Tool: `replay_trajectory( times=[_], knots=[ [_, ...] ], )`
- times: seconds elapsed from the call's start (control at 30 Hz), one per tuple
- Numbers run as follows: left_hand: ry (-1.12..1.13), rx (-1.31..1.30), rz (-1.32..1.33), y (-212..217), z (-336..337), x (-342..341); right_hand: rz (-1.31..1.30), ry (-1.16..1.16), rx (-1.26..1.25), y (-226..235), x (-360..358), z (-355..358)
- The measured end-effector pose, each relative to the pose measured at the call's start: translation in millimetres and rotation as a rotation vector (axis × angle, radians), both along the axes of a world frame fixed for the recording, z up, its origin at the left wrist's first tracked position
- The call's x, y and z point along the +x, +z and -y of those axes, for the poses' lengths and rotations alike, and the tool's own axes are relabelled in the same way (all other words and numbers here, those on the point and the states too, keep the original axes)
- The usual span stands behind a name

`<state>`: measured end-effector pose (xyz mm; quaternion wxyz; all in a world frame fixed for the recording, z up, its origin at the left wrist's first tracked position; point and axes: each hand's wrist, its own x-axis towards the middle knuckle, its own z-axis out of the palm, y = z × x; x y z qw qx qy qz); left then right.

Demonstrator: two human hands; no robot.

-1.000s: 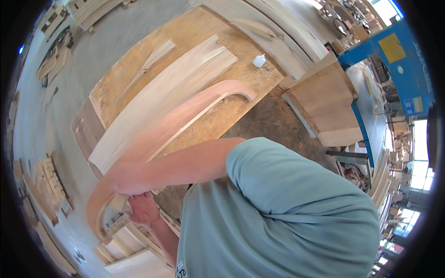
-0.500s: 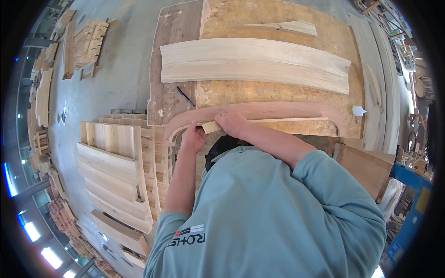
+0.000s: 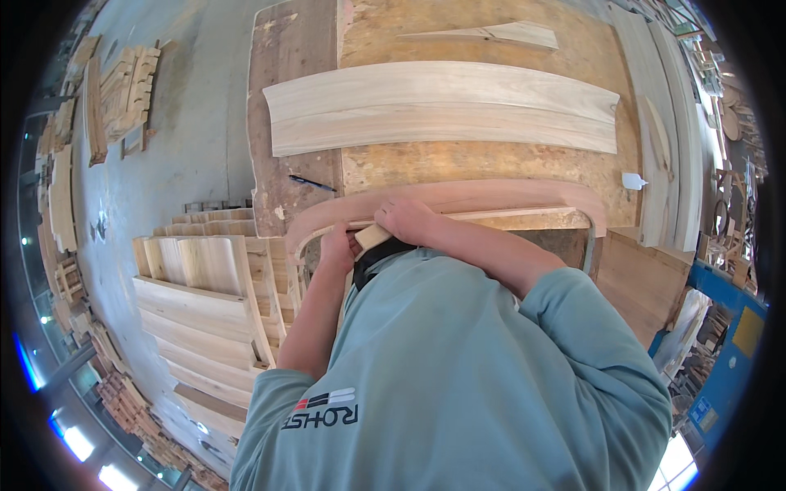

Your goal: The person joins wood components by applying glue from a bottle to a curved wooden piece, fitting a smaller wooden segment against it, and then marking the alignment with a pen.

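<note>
A long arched board of reddish wood lies along the bench's near edge, its ends curving toward me. At the left half of its inner edge is a small pale wooden block. My right hand is closed on the block from the right, its fingers bent over the top. Beside the block's left end, my left hand is curled at the board's inner edge. What its fingertips hold is hidden. A black pen rests on the bench to the left, beyond the arched board.
Across the bench lies a wide pale curved panel, with a tapered offcut behind it. A small white bottle is near the right edge. Slatted wooden panels stand at my left. A wooden box stands at my right.
My left hand has closed up more beside the block, and the block sits slightly more tilted. The pen lies at a flatter angle. The whole view has shifted a little.
</note>
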<state>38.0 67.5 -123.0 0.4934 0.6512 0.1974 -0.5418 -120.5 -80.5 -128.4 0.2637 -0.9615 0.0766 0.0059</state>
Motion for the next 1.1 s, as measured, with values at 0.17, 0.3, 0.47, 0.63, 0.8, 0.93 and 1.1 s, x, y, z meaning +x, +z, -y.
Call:
replay_trajectory(
  times=[0.17,0.3,0.47,0.63,0.8,0.93,1.1],
  knots=[
    [0.001,-0.005,-0.031,-1,-8,-1,-0.015,0.004,0.031,-7,-2,-6],
    [0.007,-0.027,0.041,-13,13,29,0.075,-0.064,0.027,-9,19,11],
    [-0.010,0.079,-0.038,12,29,24,-0.005,-0.159,-0.033,23,-2,26],
    [-0.625,-0.032,0.419,61,43,-33,-0.284,-0.523,0.145,68,-79,32],
    [-1.012,-0.416,0.432,87,119,-120,-0.102,-0.578,0.111,77,-171,37],
    [-1.091,-0.606,0.637,63,159,-188,0.200,-0.885,0.404,71,-250,52],
    [-1.129,-0.674,0.749,34,179,-285,0.192,-0.924,0.316,69,-363,83]
  ],
)
